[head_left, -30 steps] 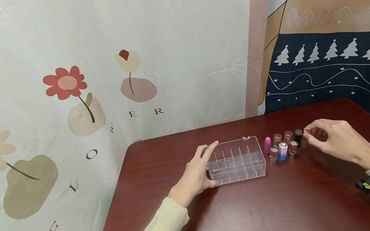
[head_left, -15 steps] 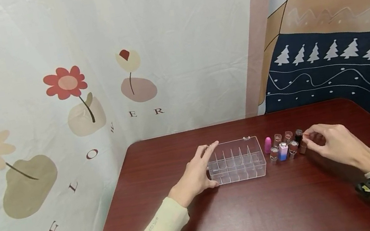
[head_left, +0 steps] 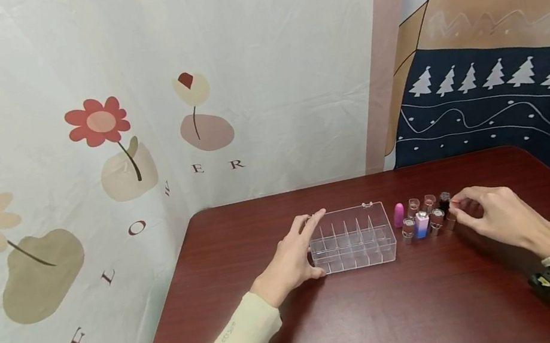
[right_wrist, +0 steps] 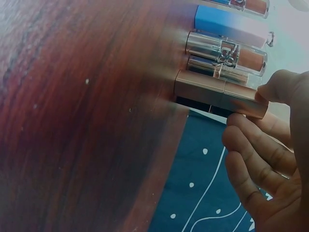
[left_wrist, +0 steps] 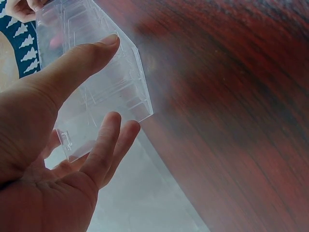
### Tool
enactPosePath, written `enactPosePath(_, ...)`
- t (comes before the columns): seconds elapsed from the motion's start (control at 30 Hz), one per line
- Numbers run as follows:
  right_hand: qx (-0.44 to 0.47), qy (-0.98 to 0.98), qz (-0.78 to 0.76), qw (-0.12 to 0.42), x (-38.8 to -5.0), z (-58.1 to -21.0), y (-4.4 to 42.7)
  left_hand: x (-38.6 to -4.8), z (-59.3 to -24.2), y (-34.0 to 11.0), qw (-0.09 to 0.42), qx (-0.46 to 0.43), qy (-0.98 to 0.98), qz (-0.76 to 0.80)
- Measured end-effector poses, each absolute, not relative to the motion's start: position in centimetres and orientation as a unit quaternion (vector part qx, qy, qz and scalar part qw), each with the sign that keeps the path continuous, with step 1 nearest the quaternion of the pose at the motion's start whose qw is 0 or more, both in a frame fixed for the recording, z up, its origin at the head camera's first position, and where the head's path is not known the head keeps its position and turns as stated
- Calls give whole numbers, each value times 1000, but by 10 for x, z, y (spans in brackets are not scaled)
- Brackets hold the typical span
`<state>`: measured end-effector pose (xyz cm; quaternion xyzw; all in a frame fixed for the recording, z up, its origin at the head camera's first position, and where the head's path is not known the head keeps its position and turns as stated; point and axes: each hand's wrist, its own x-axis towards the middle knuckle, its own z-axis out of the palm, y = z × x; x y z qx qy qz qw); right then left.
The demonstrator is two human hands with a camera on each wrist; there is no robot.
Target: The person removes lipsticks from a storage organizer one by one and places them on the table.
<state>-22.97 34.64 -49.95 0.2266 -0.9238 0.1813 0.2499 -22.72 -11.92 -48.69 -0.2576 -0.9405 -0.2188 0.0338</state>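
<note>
A clear plastic divided box (head_left: 354,246) stands on the table, and my left hand (head_left: 285,259) grips its left end. In the left wrist view, the thumb lies along one side of the box (left_wrist: 128,79) and the fingers reach round the other. On the right, my right hand (head_left: 504,218) pinches the top of a bronze lipstick tube (right_wrist: 200,89) between thumb and fingers. That tube stands upright at the right end of a cluster of lipsticks. Beside it are a black-capped lipstick (head_left: 444,201) and a clear-capped lipstick (head_left: 436,220).
A blue-and-pink lipstick (head_left: 421,224), a magenta tube (head_left: 399,215) and several clear-capped lipsticks stand between box and right hand. The dark red table (head_left: 387,316) meets a flower-printed cloth (head_left: 280,73) behind and a tree-printed navy cloth (head_left: 505,109) at right.
My right hand has shifted slightly left with the bronze lipstick, bringing it closer to the cluster. The left hand and the box stay in place.
</note>
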Motion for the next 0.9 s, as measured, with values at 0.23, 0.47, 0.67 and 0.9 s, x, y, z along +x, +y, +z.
enactPosePath(0.23,216,-928,183,240,-228,-499,347,-228,-488,-118,37,-260,-940,-219)
enactPosePath(0.47,201,-930,184,247,-225,-496,351,-230,-489,-117,34,-265,-938,-219)
enactPosePath(0.67,188,-931,185,253,-224,-493,351,-230,-490,-117,32,-263,-939,-221)
enactPosePath(0.9,173,-926,189,276,-222,-490,339,-230,-490,-123,34,-263,-938,-224)
